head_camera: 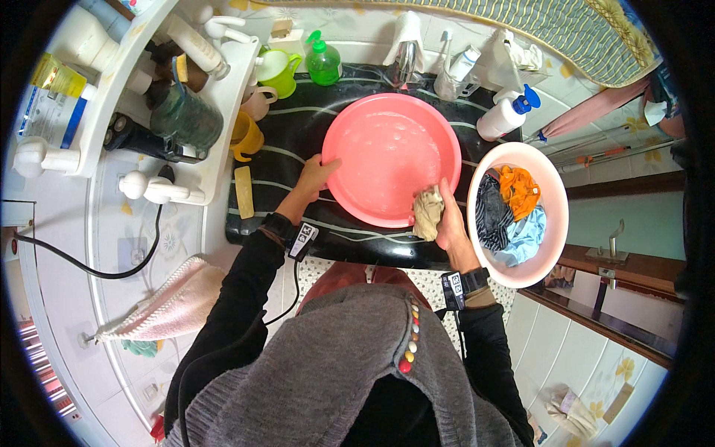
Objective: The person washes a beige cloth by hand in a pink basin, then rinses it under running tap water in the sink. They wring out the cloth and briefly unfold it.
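A pink plastic basin (391, 156) with bubbly water in it stands on the black, white-veined counter before me. My left hand (317, 177) grips its left rim, thumb over the edge and fingers below, outside. At the lower right rim my right hand (451, 219) has a bunched beige cloth (428, 213) against its thumb and palm, partly overhanging the rim. To the right, a pale pink bucket (558, 218) holds an orange garment (520, 191), a dark striped one (491, 215) and a light blue one (526, 237).
Behind the basin rises a chrome faucet (406, 58) with a cloth over it. A green soap bottle (323, 60), green mug (279, 72) and yellow mug (247, 136) stand left. A white pump bottle (505, 114) is right. A crowded white shelf (237, 84) juts in at the left.
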A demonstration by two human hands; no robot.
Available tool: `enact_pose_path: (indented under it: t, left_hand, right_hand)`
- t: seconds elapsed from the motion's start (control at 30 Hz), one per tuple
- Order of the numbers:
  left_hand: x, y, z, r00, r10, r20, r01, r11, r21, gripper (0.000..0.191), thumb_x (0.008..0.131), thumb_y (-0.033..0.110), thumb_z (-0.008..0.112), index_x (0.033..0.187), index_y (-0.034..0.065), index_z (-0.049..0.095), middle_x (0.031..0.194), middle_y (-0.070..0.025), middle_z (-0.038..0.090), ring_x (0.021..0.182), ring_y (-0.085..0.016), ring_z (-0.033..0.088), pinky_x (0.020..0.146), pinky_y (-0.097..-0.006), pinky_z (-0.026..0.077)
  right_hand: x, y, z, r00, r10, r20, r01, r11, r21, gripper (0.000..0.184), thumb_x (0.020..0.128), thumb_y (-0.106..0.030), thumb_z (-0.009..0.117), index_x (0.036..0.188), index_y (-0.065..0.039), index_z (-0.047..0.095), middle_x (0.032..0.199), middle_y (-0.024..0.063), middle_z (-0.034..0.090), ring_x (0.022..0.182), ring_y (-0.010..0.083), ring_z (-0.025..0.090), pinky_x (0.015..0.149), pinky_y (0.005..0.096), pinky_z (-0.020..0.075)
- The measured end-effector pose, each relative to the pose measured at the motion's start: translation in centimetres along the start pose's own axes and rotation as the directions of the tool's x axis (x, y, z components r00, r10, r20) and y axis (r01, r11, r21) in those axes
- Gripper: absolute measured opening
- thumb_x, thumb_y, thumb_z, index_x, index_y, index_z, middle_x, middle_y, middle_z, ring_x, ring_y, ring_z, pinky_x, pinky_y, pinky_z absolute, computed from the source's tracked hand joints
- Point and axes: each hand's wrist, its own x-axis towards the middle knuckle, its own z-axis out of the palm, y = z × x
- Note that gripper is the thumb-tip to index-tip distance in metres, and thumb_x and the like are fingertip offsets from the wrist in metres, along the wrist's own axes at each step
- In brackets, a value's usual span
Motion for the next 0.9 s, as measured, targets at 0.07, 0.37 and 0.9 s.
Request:
enact_pose_path:
  t: [0.07, 0.37, 0.9]
  left_hand:
    - [0.1, 0.3, 0.1, 0.995, -0.079, 0.061, 0.081, 0.996, -0.023, 0.040, 0.083, 0.026, 0.066, 0.114, 0.0024, 0.055, 0.100, -0.0077, 0.064, 0.084, -0.016, 0.065, 0.069, -0.0295, 0.055]
    - [2.0, 0.2, -0.5, 0.917, -0.305, 0.258, 0.308, 0.951, 0.028, 0.026, 0.079, 0.013, 0.060, 0.103, 0.0030, 0.062, 0.088, -0.0045, 0.065, 0.076, -0.016, 0.064, 0.069, -0.0309, 0.054]
    - [-0.2, -0.5, -0.6, 0.957, -0.135, 0.257, 0.220, 0.914, -0.341, 0.038, 0.070, 0.000, 0.052, 0.108, -0.0017, 0.055, 0.096, -0.0065, 0.060, 0.084, -0.018, 0.060, 0.076, -0.0325, 0.051]
  right_hand:
    - [-0.6, 0.4, -0.7, 0.999, 0.018, -0.047, -0.023, 0.996, -0.085, 0.042, 0.091, -0.046, 0.050, 0.094, -0.005, 0.059, 0.085, 0.0098, 0.063, 0.070, 0.0235, 0.063, 0.061, 0.0365, 0.0529]
    - [-3.4, 1.9, -1.9, 0.934, 0.022, -0.356, -0.160, 0.919, -0.361, 0.030, 0.093, -0.026, 0.048, 0.089, 0.002, 0.055, 0.074, 0.0174, 0.061, 0.060, 0.0260, 0.062, 0.054, 0.0338, 0.0530]
    - [-1.9, 1.5, 0.3, 0.964, -0.106, -0.243, 0.052, 0.974, -0.219, 0.017, 0.094, -0.015, 0.048, 0.097, 0.001, 0.050, 0.072, 0.0151, 0.061, 0.054, 0.0247, 0.062, 0.047, 0.0318, 0.0524]
